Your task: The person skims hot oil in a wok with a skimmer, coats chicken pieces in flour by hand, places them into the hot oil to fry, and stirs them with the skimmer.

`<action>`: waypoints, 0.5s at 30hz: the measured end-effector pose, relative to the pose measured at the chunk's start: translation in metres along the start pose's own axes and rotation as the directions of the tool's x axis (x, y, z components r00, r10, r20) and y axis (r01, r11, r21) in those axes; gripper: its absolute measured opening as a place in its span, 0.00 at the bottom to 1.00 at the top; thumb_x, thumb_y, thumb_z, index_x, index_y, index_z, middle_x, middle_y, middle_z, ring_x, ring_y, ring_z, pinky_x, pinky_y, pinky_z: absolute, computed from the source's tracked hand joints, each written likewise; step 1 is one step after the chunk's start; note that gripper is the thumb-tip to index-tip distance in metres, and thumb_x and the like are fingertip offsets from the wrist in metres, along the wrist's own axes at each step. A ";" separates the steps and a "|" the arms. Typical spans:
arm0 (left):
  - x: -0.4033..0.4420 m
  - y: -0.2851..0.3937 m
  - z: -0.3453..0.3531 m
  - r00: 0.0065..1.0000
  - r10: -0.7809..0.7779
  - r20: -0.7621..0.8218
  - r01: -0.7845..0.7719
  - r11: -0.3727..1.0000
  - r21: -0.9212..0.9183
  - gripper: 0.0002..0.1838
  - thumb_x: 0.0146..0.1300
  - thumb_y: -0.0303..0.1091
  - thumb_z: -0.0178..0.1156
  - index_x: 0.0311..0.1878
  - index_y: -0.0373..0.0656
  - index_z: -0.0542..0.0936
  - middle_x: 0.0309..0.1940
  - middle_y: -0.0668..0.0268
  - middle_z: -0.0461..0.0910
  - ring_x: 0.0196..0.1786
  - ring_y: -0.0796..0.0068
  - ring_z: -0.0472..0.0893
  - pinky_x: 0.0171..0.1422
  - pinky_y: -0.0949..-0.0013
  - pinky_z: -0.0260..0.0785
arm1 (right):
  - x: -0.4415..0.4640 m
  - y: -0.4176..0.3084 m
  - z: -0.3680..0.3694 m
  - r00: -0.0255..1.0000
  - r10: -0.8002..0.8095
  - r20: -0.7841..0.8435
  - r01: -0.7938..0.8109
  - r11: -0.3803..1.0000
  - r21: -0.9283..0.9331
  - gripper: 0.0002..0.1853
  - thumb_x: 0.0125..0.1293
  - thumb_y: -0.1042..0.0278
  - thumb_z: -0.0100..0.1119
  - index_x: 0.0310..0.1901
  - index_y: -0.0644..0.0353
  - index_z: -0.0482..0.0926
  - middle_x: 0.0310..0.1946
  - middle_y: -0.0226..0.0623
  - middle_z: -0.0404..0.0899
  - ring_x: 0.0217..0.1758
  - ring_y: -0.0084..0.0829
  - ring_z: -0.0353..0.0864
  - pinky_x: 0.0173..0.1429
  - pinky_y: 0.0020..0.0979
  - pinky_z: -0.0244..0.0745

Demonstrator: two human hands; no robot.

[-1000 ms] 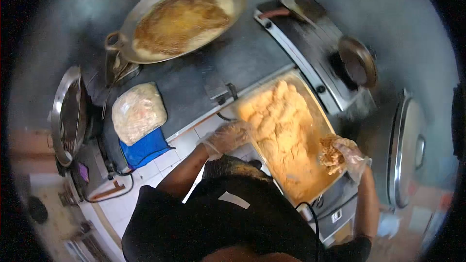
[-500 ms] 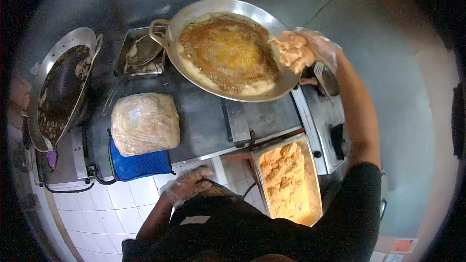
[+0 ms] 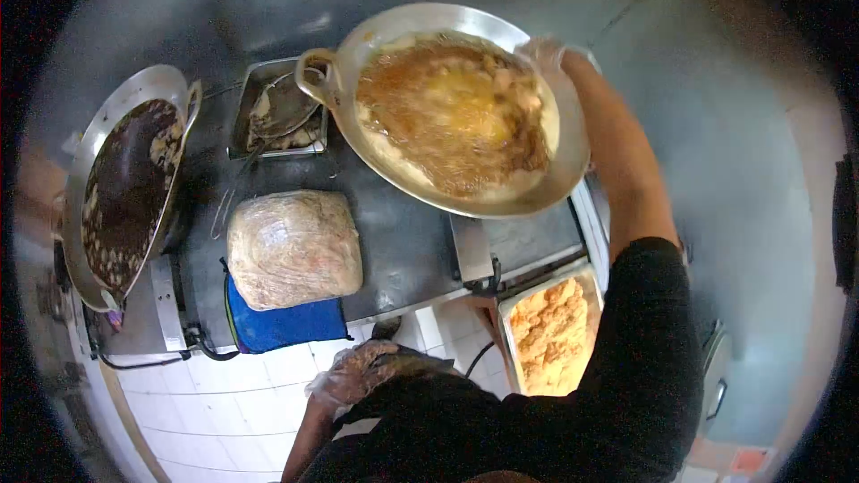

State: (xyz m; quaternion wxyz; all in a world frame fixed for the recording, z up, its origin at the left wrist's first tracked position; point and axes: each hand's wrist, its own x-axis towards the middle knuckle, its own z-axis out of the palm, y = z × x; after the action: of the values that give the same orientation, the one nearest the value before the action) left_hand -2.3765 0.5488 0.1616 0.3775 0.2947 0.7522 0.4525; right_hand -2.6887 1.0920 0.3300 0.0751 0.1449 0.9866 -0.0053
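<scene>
Leftmost, a wok of dark oil (image 3: 141, 82) stands apart. Past the plastic-wrapped bundle (image 3: 295, 250), the gloved left hand (image 3: 362, 371) is at the waist, its grip unclear. Bare counter (image 3: 403, 255) gives room. In the frying wok (image 3: 567, 177), a blurred pale piece (image 3: 510, 85) is seemingly being set into oil; the right hand (image 3: 543, 58), fingers apart or together I cannot tell, must clear the rim.
</scene>
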 end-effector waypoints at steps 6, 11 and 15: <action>0.098 0.030 0.055 0.956 0.211 0.202 -0.245 0.956 0.161 0.19 0.65 0.43 0.58 0.55 0.46 0.75 0.53 0.53 0.76 0.59 0.55 0.74 0.65 0.56 0.64 | -0.226 0.060 -0.086 0.822 0.016 -0.570 0.215 0.918 0.334 0.17 0.70 0.52 0.52 0.36 0.58 0.76 0.24 0.26 0.71 0.29 0.23 0.69 0.35 0.28 0.69; 0.210 0.073 0.186 0.863 0.289 0.415 -0.108 0.907 -0.407 0.21 0.68 0.28 0.54 0.62 0.30 0.67 0.55 0.58 0.73 0.56 0.71 0.74 0.65 0.67 0.67 | -0.449 0.241 0.080 0.874 0.331 -0.357 -0.053 0.794 0.605 0.21 0.69 0.47 0.46 0.30 0.57 0.76 0.24 0.34 0.74 0.27 0.32 0.73 0.36 0.35 0.71; 0.273 0.119 0.322 0.880 0.215 0.424 -0.159 0.974 -0.162 0.31 0.67 0.45 0.53 0.65 0.32 0.64 0.62 0.45 0.68 0.64 0.53 0.70 0.71 0.60 0.60 | -0.669 0.346 0.469 0.385 0.699 -0.603 -0.875 0.483 0.001 0.24 0.62 0.38 0.52 0.38 0.54 0.80 0.25 0.36 0.75 0.26 0.33 0.73 0.30 0.36 0.69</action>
State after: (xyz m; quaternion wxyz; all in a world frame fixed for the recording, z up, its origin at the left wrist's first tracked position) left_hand -2.2436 0.9603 0.0880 0.5089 0.4366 0.5866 0.4541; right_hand -1.8871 1.2174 -0.0297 -0.1831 0.5832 0.7571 0.2305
